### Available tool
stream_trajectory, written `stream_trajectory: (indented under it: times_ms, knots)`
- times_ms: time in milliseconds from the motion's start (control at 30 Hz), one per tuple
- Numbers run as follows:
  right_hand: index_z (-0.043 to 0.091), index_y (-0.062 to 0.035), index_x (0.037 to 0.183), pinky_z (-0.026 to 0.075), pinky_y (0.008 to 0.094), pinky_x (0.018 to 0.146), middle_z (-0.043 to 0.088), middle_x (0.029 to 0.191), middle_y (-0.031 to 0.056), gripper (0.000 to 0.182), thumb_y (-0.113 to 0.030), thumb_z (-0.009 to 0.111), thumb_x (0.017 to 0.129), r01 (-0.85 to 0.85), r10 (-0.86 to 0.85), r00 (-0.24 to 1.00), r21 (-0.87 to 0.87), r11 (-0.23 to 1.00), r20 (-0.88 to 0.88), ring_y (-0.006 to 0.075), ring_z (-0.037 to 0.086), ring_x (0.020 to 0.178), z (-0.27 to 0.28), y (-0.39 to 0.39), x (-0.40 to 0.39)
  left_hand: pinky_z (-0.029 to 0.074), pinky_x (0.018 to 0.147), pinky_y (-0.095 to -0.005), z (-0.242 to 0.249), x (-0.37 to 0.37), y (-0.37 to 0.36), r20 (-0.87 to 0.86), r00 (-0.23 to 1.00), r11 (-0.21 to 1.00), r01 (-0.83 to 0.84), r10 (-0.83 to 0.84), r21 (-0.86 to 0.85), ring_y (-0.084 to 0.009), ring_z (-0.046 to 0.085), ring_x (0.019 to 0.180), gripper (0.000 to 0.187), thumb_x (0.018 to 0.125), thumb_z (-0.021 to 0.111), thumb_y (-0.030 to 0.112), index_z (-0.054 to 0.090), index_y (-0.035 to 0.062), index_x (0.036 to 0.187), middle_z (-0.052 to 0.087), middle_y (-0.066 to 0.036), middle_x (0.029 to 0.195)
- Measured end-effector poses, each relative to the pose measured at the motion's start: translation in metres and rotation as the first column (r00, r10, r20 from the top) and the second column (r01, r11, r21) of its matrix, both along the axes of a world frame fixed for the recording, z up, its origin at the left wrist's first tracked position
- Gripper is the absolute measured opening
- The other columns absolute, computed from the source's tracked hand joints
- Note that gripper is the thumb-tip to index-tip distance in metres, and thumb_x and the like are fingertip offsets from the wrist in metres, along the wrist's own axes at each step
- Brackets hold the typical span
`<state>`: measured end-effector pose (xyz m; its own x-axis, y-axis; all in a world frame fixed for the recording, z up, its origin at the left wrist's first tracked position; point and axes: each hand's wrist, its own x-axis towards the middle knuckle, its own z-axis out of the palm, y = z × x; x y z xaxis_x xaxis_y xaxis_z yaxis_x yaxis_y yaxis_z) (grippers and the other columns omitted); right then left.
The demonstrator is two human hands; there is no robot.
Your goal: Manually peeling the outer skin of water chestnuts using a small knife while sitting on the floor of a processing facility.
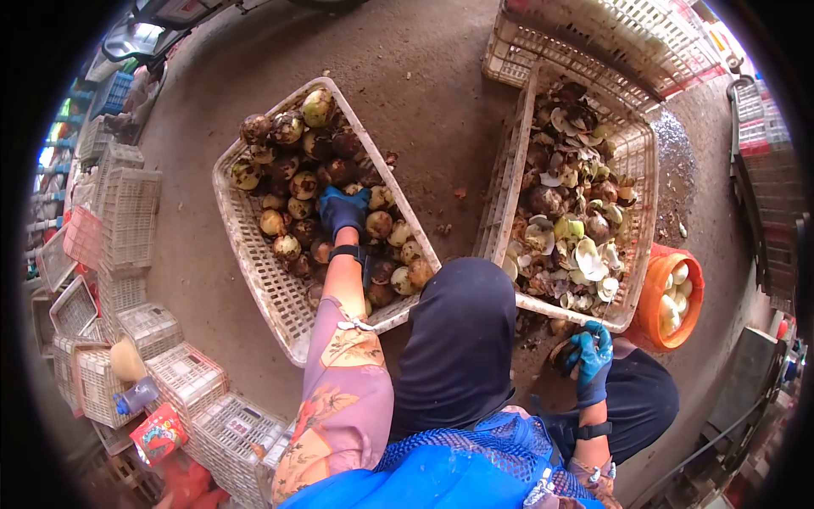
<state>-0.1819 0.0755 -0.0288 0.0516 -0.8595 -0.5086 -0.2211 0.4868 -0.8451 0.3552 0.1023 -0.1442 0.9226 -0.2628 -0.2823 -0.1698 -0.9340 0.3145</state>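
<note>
My left hand [342,210], in a blue glove, reaches down into the left crate [280,318] among round brown-and-green vegetables [303,185]. Its fingertips are hidden among them, so I cannot tell whether it grips one. Near the front corner of the right crate [649,187], my right hand [591,360] wears a blue-green glove with its fingers curled closed. A thin pale line rises from these fingers, and what they hold is unclear. Brown and pale green peelings [585,254] heap up inside that crate, mixed with some round brown pieces.
An orange bucket [650,297] holding smooth pale peeled vegetables [676,299] stands right of the peelings crate. Another white crate [585,42] sits behind it. Stacked white crates [131,212] line the left side. My dark-trousered knee [466,331] rises between the two crates.
</note>
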Motion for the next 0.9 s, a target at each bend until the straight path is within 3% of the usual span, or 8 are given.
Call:
stream_trajectory:
  times_ms: [167, 267, 367, 467, 567, 667, 767, 900]
  knots:
    - [0.056, -0.0059, 0.111, 0.039, 0.0227, 0.038, 0.063, 0.079, 0.0051, 0.020, -0.015, 0.059, 0.093, 0.020, -0.020, 1.000, -0.028, 0.999, -0.003, 0.0080, 0.050, 0.046, -0.007, -0.005, -0.001, 0.046, 0.099, -0.0461, -0.028, -0.011, 0.013, 0.321, 0.947, 0.994, 0.056, -0.024, -0.092, -0.0391, 0.055, 0.118, 0.082, 0.067, 0.084, 0.041, 0.047, 0.0013, 0.129, 0.056, -0.024, 0.127]
    - [0.055, -0.0059, 0.109, 0.039, 0.0229, 0.038, 0.063, 0.078, 0.0054, 0.019, -0.014, 0.059, 0.093, 0.020, -0.020, 1.000, -0.045, 0.999, 0.006, 0.0084, 0.050, 0.045, -0.010, -0.004, -0.001, 0.046, 0.100, -0.0450, -0.032, -0.016, 0.026, 0.070, 0.992, 0.898, -0.060, 0.101, -0.435, -0.0405, 0.054, 0.120, 0.086, 0.067, 0.084, 0.038, 0.043, 0.0002, 0.133, 0.054, -0.025, 0.132]
    - [0.055, -0.0058, 0.108, 0.038, 0.0231, 0.037, 0.063, 0.078, 0.0056, 0.017, -0.013, 0.058, 0.093, 0.023, -0.023, 1.000, -0.035, 0.999, -0.006, 0.0086, 0.050, 0.045, -0.006, -0.006, 0.004, 0.047, 0.096, -0.0409, -0.033, -0.014, 0.023, 0.171, 0.982, 0.888, 0.008, 0.080, -0.460, -0.0381, 0.058, 0.113, 0.079, 0.066, 0.085, 0.033, 0.051, -0.0054, 0.125, 0.055, -0.028, 0.129]
    - [0.055, -0.0077, 0.107, 0.039, 0.0226, 0.038, 0.063, 0.078, 0.0051, 0.015, -0.015, 0.058, 0.095, 0.016, -0.017, 0.999, -0.025, 1.000, -0.036, 0.0082, 0.049, 0.045, -0.007, -0.008, 0.003, 0.049, 0.094, -0.0435, -0.014, -0.001, 0.010, -0.077, 0.995, 0.980, -0.071, 0.058, -0.186, -0.0406, 0.061, 0.110, 0.070, 0.066, 0.085, 0.032, 0.057, -0.0002, 0.122, 0.061, -0.025, 0.124]
    - [0.057, -0.0070, 0.107, 0.038, 0.0213, 0.041, 0.063, 0.079, 0.0040, 0.014, -0.013, 0.059, 0.094, 0.025, -0.027, 0.999, -0.050, 0.998, -0.037, 0.0069, 0.049, 0.048, -0.014, -0.008, -0.002, 0.054, 0.085, -0.0421, -0.014, 0.006, 0.010, -0.073, 0.997, 0.974, 0.009, -0.027, -0.228, -0.0346, 0.066, 0.100, 0.052, 0.069, 0.084, 0.027, 0.063, 0.0011, 0.109, 0.066, -0.020, 0.116]
    - [0.058, -0.0061, 0.109, 0.037, 0.0199, 0.043, 0.062, 0.079, 0.0027, 0.017, -0.013, 0.059, 0.094, 0.047, -0.049, 0.998, -0.059, 0.997, -0.041, 0.0056, 0.049, 0.052, -0.008, -0.007, -0.002, 0.057, 0.075, -0.0397, -0.060, 0.025, 0.038, -0.315, 0.931, 0.699, -0.101, -0.185, -0.708, -0.0270, 0.068, 0.088, 0.047, 0.071, 0.081, 0.020, 0.061, 0.0042, 0.110, 0.067, -0.013, 0.110]
    - [0.058, -0.0051, 0.117, 0.036, 0.0194, 0.043, 0.061, 0.079, 0.0023, 0.024, -0.013, 0.059, 0.094, 0.097, -0.100, 0.994, -0.073, 0.993, -0.050, 0.0050, 0.048, 0.052, 0.005, -0.009, 0.007, 0.056, 0.070, -0.0346, 0.025, -0.005, 0.058, -0.552, 0.819, 0.355, -0.474, -0.158, -0.806, -0.0204, 0.065, 0.090, 0.037, 0.079, 0.073, 0.016, 0.060, 0.0106, 0.112, 0.065, -0.007, 0.104]
    - [0.055, -0.0039, 0.123, 0.037, 0.0206, 0.043, 0.061, 0.076, 0.0025, 0.032, -0.012, 0.058, 0.092, 0.050, -0.042, 0.997, -0.135, 0.990, 0.068, 0.0062, 0.049, 0.051, 0.036, -0.013, 0.024, 0.058, 0.083, -0.0441, 0.133, -0.052, 0.080, -0.462, 0.612, 0.050, -0.568, -0.642, -0.822, -0.0319, 0.061, 0.110, 0.052, 0.081, 0.072, 0.017, 0.051, 0.0083, 0.128, 0.060, -0.015, 0.123]
